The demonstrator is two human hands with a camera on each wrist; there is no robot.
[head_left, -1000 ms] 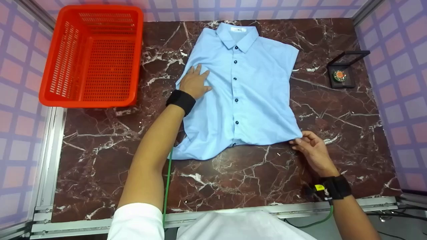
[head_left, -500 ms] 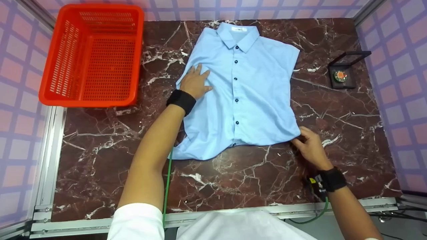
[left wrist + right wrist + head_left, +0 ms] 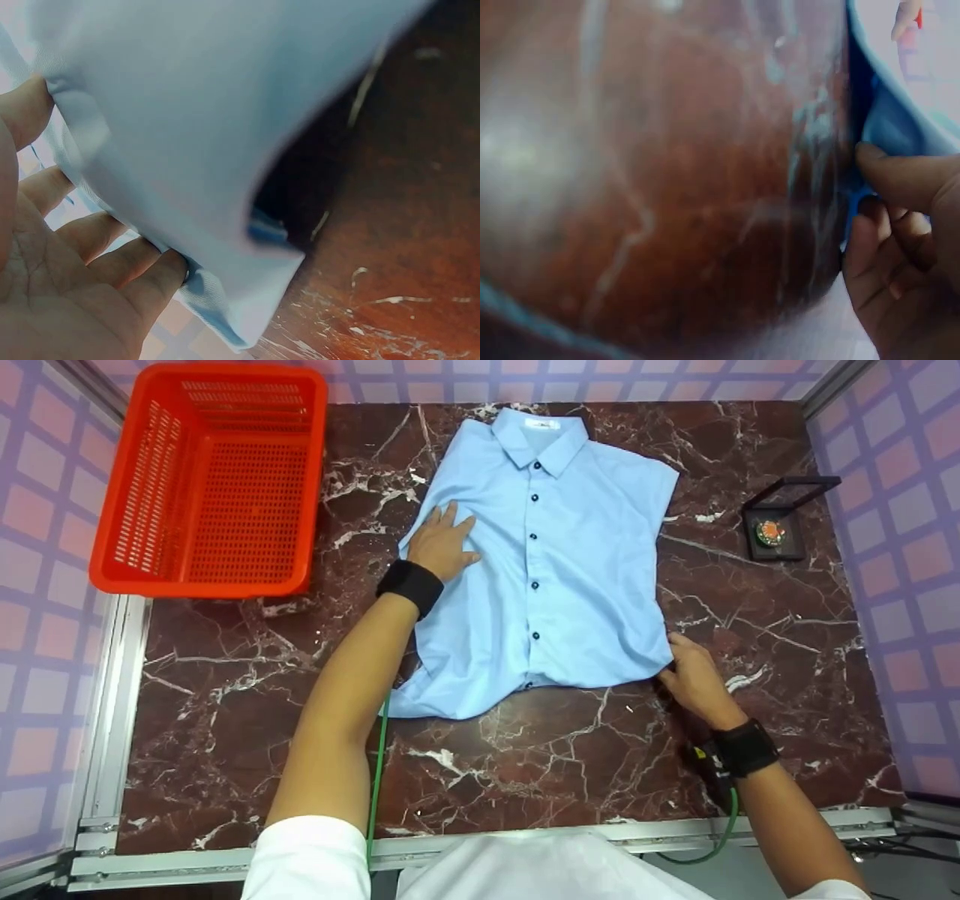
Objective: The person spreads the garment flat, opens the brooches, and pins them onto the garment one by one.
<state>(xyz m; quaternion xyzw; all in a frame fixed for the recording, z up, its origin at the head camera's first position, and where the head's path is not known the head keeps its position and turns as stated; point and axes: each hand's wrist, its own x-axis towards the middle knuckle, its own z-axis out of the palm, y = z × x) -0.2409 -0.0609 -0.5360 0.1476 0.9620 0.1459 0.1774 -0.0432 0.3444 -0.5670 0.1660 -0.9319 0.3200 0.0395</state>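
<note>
- We have a light blue shirt (image 3: pixel 581 566) lying front up on the dark table (image 3: pixel 262 795), collar to the far side, hem (image 3: pixel 589 684) toward the person.
- Left hand (image 3: pixel 441 544): fingers spread, flat on the shirt's left chest, no grip. We read it as an anchor, so the cloth doesn't slide.
- Right hand (image 3: pixel 694 675): thumb and curled fingers pinch the lower right corner. A corner is probably the easiest spot to control that edge from.
- Hands sit diagonally across the cloth; we think that lets one brace against the other.
- Left side is wrinkled, lower left corner flares out; left sleeve not visible to us.
- Red basket (image 3: pixel 202 587) at far left, black box (image 3: pixel 793 540) with a round orange-and-green piece (image 3: pixel 770 533) at right. Both stand apart from the shirt, likely out of the way.
</note>
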